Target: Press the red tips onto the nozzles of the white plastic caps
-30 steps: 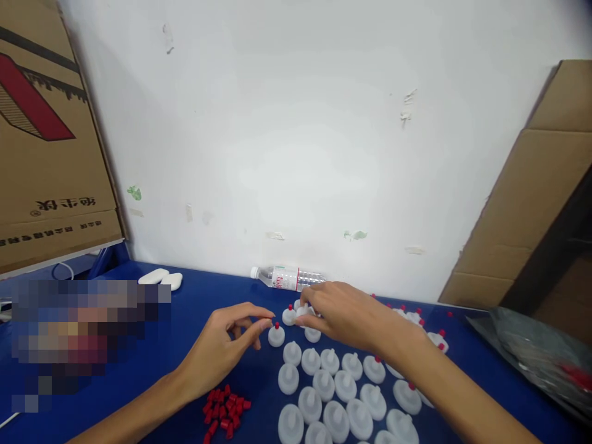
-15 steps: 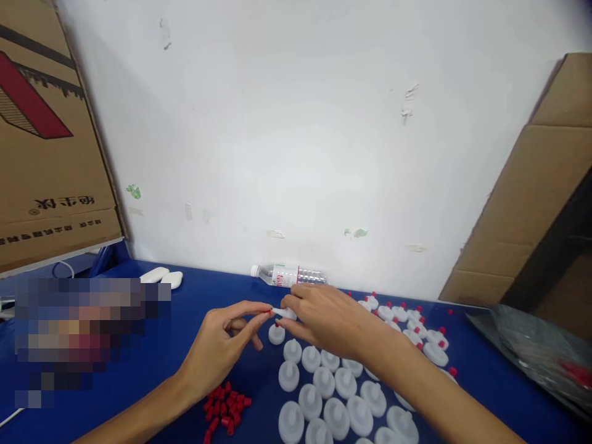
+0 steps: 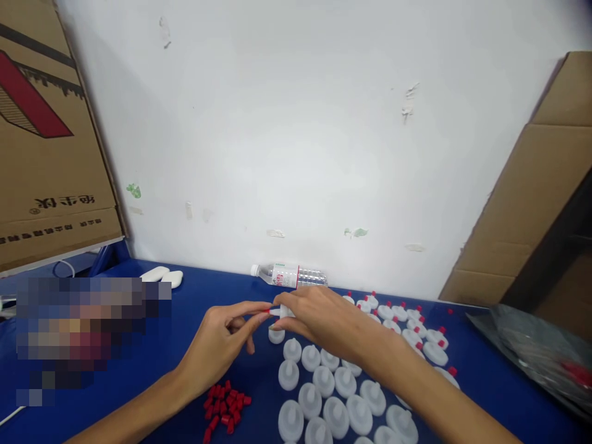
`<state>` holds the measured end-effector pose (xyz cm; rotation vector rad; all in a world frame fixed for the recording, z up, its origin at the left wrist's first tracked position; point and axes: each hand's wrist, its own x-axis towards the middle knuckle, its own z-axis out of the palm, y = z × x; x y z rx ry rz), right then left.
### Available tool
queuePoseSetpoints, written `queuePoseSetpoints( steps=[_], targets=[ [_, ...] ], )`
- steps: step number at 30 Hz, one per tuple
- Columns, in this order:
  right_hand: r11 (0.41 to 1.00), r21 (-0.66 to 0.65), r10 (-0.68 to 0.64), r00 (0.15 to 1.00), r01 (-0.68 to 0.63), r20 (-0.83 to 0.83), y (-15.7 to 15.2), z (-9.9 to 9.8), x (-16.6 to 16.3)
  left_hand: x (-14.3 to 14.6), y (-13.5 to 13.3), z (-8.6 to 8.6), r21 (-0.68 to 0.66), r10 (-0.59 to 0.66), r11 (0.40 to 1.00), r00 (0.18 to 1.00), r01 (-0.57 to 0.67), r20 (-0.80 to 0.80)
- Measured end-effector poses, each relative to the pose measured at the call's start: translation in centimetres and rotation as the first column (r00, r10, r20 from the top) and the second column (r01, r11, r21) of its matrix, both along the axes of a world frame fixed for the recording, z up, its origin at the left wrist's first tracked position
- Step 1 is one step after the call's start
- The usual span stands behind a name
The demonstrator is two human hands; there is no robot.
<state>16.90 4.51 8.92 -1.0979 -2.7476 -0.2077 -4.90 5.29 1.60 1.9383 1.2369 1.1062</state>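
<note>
My left hand (image 3: pixel 231 333) pinches a small red cap (image 3: pixel 267 310) between thumb and forefinger. The cap meets the narrow tip of a white plastic nozzle cap (image 3: pixel 285 311), which my right hand (image 3: pixel 319 317) grips by its wider end. Most of that white piece is hidden behind my right fingers. Under my hands stand several uncapped white nozzle caps (image 3: pixel 289 375), tips upward, in loose rows. A pile of loose red caps (image 3: pixel 226 406) lies below my left wrist. Beyond my right forearm are several white nozzle caps with red tips (image 3: pixel 437 353).
A clear plastic bottle (image 3: pixel 284 275) lies against the white wall. White oval items (image 3: pixel 172 279) rest at the back left, beside a blurred-out area. Cardboard (image 3: pixel 50 123) stands at left, more cardboard (image 3: pixel 531 185) at right. A plastic bag (image 3: pixel 541 351) lies on the blue table's right.
My right hand has shifted slightly left toward my left fingers, and the white piece now sits closer to the red cap. My left hand has barely moved.
</note>
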Motion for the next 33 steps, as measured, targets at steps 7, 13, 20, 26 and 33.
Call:
queuePoseSetpoints(
  steps=[7,13,20,26,33],
  targets=[
    [0.999,-0.031,0.04,0.998,-0.042,-0.057,-0.3,-0.1,-0.9,-0.1,0.1,-0.2,0.044,-0.11,0.992,0.989,0.115,-0.102],
    [0.997,-0.026,0.068,0.996,-0.069,-0.057,-0.4,-0.1,-1.2,0.2,-0.2,0.1,-0.068,-0.17,0.983,0.985,0.17,0.01],
    [0.998,-0.026,0.064,0.998,-0.064,-0.009,-0.5,0.0,-0.9,0.5,0.1,0.3,-0.162,-0.214,0.959,0.97,0.231,0.116],
    [1.0,-0.024,-0.004,0.999,0.005,0.043,-0.6,0.5,0.8,0.3,0.3,0.9,-0.217,-0.317,0.93,0.946,0.297,-0.064],
    [0.998,-0.011,-0.06,0.998,0.059,-0.022,1.5,0.5,3.0,-4.1,3.6,2.2,-0.44,-0.593,0.765,0.781,0.469,-0.198]
  ],
)
